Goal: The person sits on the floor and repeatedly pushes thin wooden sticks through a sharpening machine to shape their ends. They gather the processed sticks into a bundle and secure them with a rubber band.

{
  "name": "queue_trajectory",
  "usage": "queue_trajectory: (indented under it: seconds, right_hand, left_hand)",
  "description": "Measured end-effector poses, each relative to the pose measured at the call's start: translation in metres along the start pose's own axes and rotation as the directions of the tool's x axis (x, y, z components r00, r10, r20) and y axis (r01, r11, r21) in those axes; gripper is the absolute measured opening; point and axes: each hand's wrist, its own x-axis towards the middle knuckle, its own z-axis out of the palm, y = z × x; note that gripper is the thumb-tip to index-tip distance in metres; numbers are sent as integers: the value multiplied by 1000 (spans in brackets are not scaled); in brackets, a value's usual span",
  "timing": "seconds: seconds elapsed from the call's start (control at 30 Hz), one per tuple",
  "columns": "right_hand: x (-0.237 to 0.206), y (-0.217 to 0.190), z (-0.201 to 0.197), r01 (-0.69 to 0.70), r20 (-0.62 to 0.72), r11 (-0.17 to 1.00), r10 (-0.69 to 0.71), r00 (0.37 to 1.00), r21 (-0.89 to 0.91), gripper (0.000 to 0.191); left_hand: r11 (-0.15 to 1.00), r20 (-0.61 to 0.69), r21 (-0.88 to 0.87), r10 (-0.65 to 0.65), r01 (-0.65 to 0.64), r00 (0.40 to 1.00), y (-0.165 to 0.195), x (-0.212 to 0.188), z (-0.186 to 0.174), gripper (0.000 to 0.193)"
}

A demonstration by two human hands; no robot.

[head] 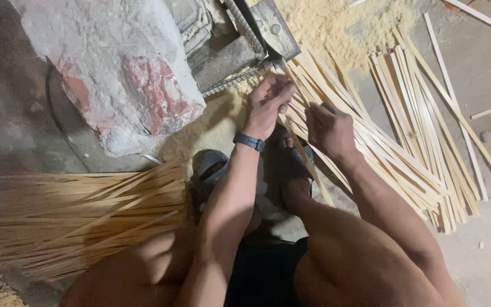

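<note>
My left hand (pixel 269 103), with a dark band on its wrist, pinches a thin bamboo strip (pixel 308 165) close to the metal machine (pixel 240 40). My right hand (pixel 328 128) is closed around the same strip a little lower, over a heap of pale bamboo strips (pixel 393 148) that fans out to the right. The strip runs down between my knees toward my sandalled feet (pixel 291 165).
A second pile of darker strips (pixel 86 216) lies at the left by my knee. A rough stone block with red patches (pixel 126 68) stands behind it. Sawdust (pixel 336 23) covers the ground past the machine. Loose strips (pixel 473 108) lie at the right.
</note>
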Motion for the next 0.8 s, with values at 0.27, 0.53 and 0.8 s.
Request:
queue_trajectory:
  seconds: [0.27, 0.53, 0.8]
  right_hand:
    - [65, 7, 57, -60, 60, 998, 59, 996, 18, 8]
    - [27, -17, -15, 195, -180, 953, -239, 954, -232, 25]
    - [4, 0, 0, -108, 32, 992, 106, 994, 63, 12]
  left_hand:
    - [964, 42, 80, -259, 255, 965, -9, -11, -7, 12]
    - [978, -38, 9, -208, 208, 977, -10, -7, -10, 26]
    - [976, -123, 171, -118, 138, 985, -8, 5, -4, 28]
